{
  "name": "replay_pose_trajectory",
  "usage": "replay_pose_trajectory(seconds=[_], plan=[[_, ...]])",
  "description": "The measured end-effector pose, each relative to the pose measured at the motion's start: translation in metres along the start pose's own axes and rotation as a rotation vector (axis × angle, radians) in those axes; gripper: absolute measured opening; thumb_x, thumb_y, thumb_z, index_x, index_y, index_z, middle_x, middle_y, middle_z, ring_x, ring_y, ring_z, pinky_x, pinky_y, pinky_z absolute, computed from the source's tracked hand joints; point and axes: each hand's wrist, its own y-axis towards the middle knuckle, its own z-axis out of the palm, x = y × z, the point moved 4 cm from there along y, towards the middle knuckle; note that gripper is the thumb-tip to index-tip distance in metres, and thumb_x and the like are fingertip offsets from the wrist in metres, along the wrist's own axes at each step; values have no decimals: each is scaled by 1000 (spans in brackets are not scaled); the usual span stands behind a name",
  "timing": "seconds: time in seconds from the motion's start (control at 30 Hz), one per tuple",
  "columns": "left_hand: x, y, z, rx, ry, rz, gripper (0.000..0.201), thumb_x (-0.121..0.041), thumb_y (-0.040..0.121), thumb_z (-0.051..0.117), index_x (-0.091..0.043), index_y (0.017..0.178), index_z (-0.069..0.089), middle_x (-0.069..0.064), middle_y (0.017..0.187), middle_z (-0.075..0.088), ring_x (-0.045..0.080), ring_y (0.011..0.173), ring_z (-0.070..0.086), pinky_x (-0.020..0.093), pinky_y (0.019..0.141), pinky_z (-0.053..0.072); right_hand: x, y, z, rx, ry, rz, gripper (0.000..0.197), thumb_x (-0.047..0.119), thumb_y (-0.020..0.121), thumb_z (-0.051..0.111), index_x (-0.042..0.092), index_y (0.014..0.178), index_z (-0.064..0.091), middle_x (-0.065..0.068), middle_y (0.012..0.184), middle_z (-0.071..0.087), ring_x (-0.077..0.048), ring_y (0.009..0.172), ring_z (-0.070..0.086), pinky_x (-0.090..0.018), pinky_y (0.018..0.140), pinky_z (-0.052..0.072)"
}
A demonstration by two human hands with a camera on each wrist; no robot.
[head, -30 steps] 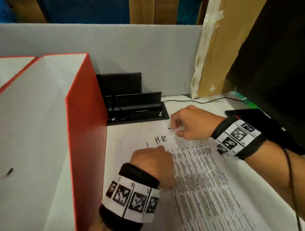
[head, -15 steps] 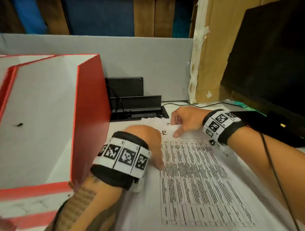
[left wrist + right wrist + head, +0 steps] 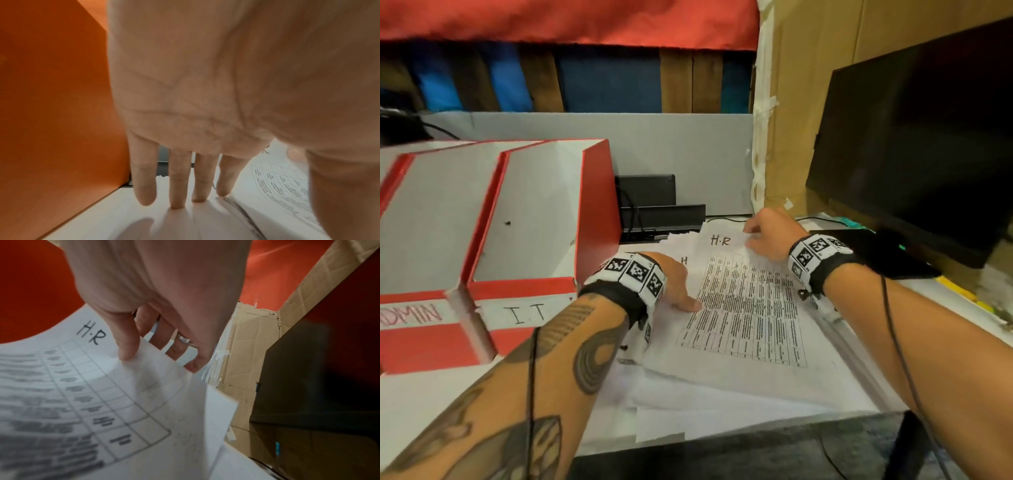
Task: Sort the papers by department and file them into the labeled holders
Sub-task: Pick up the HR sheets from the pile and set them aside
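A stack of printed papers (image 3: 722, 383) lies on the desk. Its top sheet (image 3: 750, 308), marked "H.R", carries a printed table. My right hand (image 3: 763, 233) pinches that sheet's far corner between thumb and fingers (image 3: 127, 344) and lifts it off the stack (image 3: 102, 386). My left hand (image 3: 671, 277) lies flat on the stack's left side, straight fingers (image 3: 179, 186) pressing the papers (image 3: 164, 224) down. Red and white holders stand at the left: one labeled "I.T" (image 3: 530, 313), one labeled "ADMIN" (image 3: 414, 315). An H.R holder is not in view.
A dark monitor (image 3: 914, 137) stands at the right with cardboard (image 3: 801, 85) behind it. A black cable box (image 3: 654, 212) sits against the grey partition (image 3: 688, 154). The desk's front edge (image 3: 756, 442) is close to me. The red holder wall (image 3: 51, 113) is beside my left hand.
My view has pulled back and tilted, so the holder labels show. My right hand has lifted the H.R sheet's far corner. My left hand has stayed pressing on the stack.
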Motion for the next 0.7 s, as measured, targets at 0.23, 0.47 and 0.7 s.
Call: replay_pose_trajectory(seconds=[0.23, 0.47, 0.7], plan=[[1, 12, -11, -48, 133, 32, 48, -55, 97, 58, -18, 127, 64, 1, 127, 66, 20, 106, 60, 34, 96, 50, -7, 4, 5, 8, -73, 30, 14, 5, 91, 55, 2, 82, 66, -14, 75, 62, -38, 79, 66, -47, 73, 57], [21, 67, -72, -337, 131, 11, 32, -25, 103, 52, -22, 131, 68, 0, 138, 64, 23, 124, 61, 27, 91, 44, -36, 35, 0, 32, -80, -9, 22, 11, 97, 63, 21, 115, 70, 1, 108, 65, -19, 92, 64, -35, 83, 54], [17, 91, -52, -109, 84, -79, 68, -54, 69, 87, -25, 128, 69, -4, 121, 71, 22, 104, 69, 40, 94, 58, -89, 37, -45, -27, -143, 247, 15, 10, 95, 61, 20, 101, 70, -10, 100, 68, -29, 81, 68, -44, 75, 62]])
